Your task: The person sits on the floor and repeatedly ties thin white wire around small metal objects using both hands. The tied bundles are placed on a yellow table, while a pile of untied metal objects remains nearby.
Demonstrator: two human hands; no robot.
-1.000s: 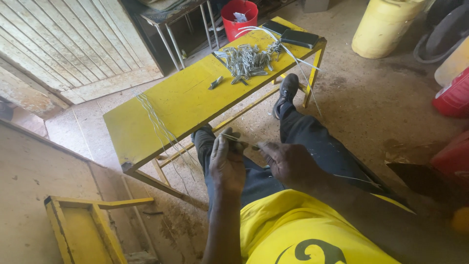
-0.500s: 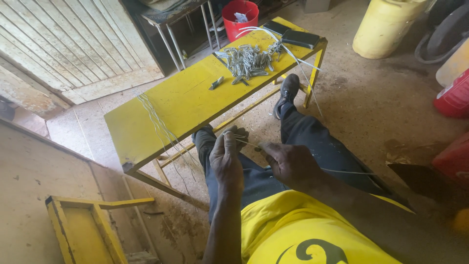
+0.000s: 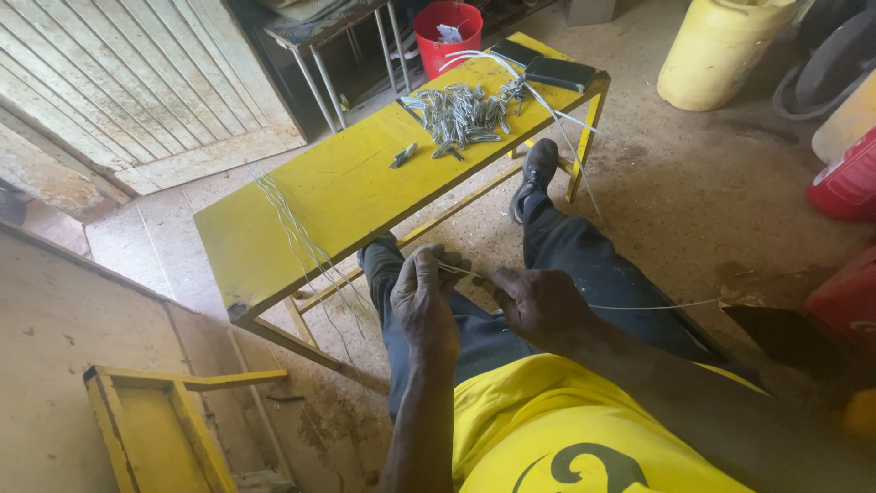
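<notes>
My left hand [image 3: 424, 297] and my right hand [image 3: 538, 301] are held over my lap, both closed on a thin pale wire [image 3: 461, 271] that runs between them. The wire's free end [image 3: 657, 305] trails off to the right over my dark trousers. I sit in a yellow shirt in front of a yellow bench [image 3: 356, 187]. On the bench's far end lies a heap of several bent wire pieces [image 3: 461, 114]. A few long wires [image 3: 297, 233] hang over the bench's near edge.
A dark flat case [image 3: 557, 71] lies on the bench's far end. A red bucket [image 3: 447, 32] and a yellow drum [image 3: 716, 50] stand behind. Red containers [image 3: 844, 183] sit at the right. A yellow wooden frame [image 3: 155, 429] lies at lower left by a slatted door [image 3: 137, 82].
My hands have shifted slightly apart on the wire, with the left hand turned a little; the bench and heap have not moved.
</notes>
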